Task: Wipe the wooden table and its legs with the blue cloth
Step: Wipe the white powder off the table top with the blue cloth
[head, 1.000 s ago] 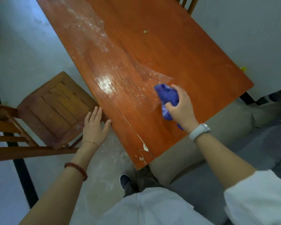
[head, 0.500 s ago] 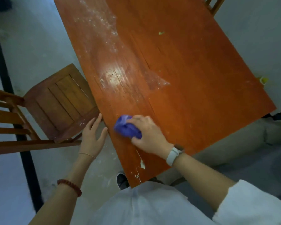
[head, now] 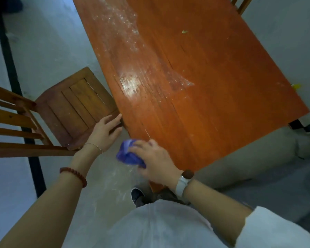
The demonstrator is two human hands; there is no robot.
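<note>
Across the upper right of the view runs the long orange-brown wooden bench (head: 213, 83), its top streaked with a pale, dusty film and white specks along the 11 o'clock side, with a bright glare patch near the middle of that edge and a small green scrap (head: 184, 31) lying toward 12 o'clock. Grey floor (head: 48, 47) spreads out to the left, crossed by a dark stripe. At 9 o'clock from the bench's near corner stands a slatted wooden chair (head: 75, 108), its seat just beside the bench edge. The person's right hand (head: 157, 161) is at the near corner of the bench, at about 6 o'clock in the view, its grip clenched around the bunched blue cloth (head: 129, 154), which sticks out to the left over the bench edge; a white-strapped watch (head: 183, 181) sits on that wrist. The left hand (head: 104, 133) has its grip released, fingers straight and spread, lying on the front corner of the chair seat, with a thin bangle (head: 95, 146) and a red bead bracelet (head: 73, 174) on the forearm. A dark shoe (head: 137, 194) shows below the bench corner.
</note>
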